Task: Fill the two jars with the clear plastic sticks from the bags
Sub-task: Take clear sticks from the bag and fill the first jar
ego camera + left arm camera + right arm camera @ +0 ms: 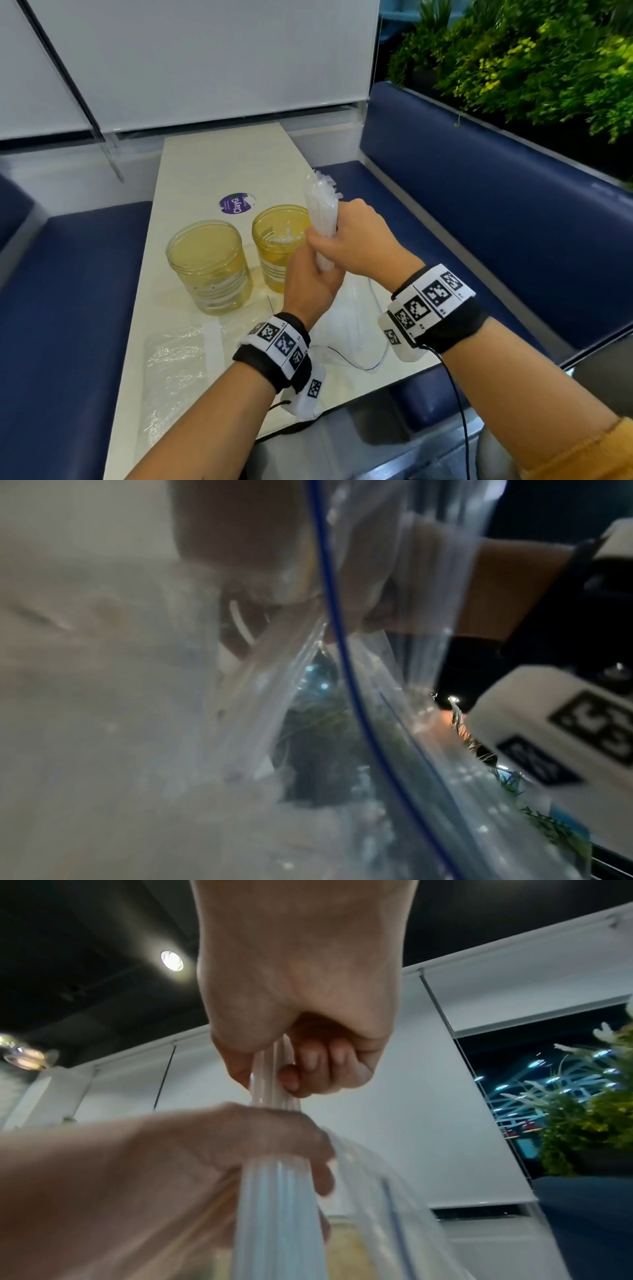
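Observation:
A bundle of clear plastic sticks (320, 205) stands upright above the table's right side, its lower end in a zip bag (346, 335) with a blue line. My right hand (356, 236) grips the bundle high up, fingers curled round it (274, 1074). Just below, my left hand (310, 277) wraps the bundle at the bag's mouth (240, 1150). Two yellow-tinted jars stand left of the hands: the left jar (209, 263) and the right jar (279, 240), each with a few sticks inside. The left wrist view shows mostly the blurred bag (342, 656).
An empty clear bag (178, 359) lies flat on the cream table (205, 164) near its front. A purple sticker (236, 204) sits behind the jars. Blue benches (496, 192) flank the table, with plants (531, 58) at the back right.

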